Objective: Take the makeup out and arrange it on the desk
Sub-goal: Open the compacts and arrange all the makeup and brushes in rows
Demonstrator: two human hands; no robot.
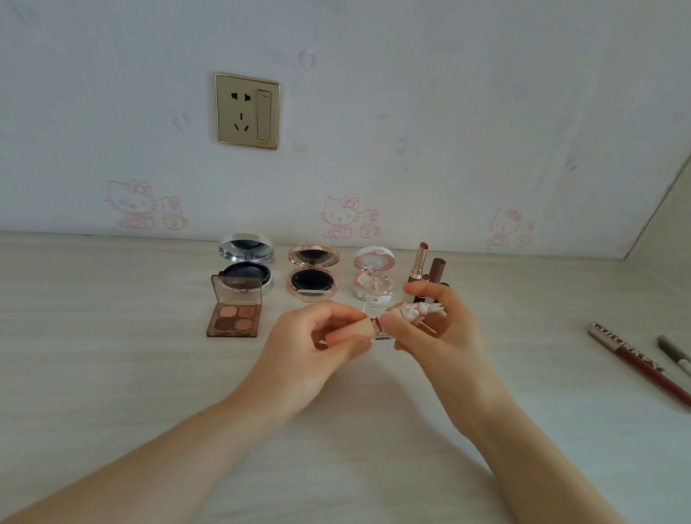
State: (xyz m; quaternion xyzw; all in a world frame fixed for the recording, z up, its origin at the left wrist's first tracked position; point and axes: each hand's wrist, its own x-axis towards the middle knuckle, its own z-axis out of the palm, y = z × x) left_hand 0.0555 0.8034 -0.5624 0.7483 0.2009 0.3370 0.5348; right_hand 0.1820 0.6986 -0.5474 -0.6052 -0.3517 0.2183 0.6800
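The desk is a pale, wood-grained surface running back to a wall papered in white with faint pink cartoon cats along its foot. A gold socket plate with a rocker switch sits on that wall, left of centre. On the right a plain panel slants in to close the corner.

Along the back of the desk three compacts stand open in a row: a silver compact, a rose-gold compact and a white compact with pink decoration. An open eyeshadow palette with four brown shades lies just in front of the silver one. To the right of the row an uncapped lipstick stands upright beside a brown tube.

Both hands are raised over the middle of the desk, in front of the compacts, with a beige lip tube held crosswise between them. The left hand pinches its beige end between thumb and fingertips. The right hand grips the other end, thumb on a metal collar, with a small pink-and-white rabbit figure showing above that thumb.

Well off to the right a dark red lip gloss tube lies flat, white block letters along its cap end, too skewed for me to read surely. Just beyond it lie two pencils. The writing on the palette lid is too small to read.
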